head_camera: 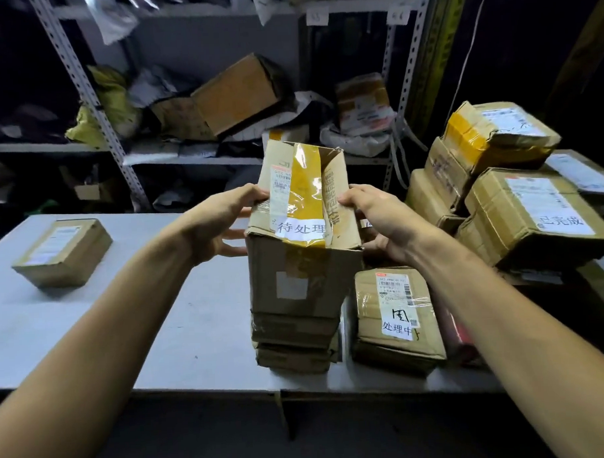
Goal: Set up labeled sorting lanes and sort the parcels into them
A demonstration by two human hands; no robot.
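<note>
One taped box (297,263) | left hand (221,225), right hand (380,222) hold it | parcel pile (521,202) beside

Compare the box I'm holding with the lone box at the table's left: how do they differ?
The held box tops a stack, with the left hand and right hand gripping its sides; the lone box lies flat on the table, untouched. The held box is taller, with yellow tape and a handwritten label; the lone box shows only a printed label. Both are brown cardboard.
</note>
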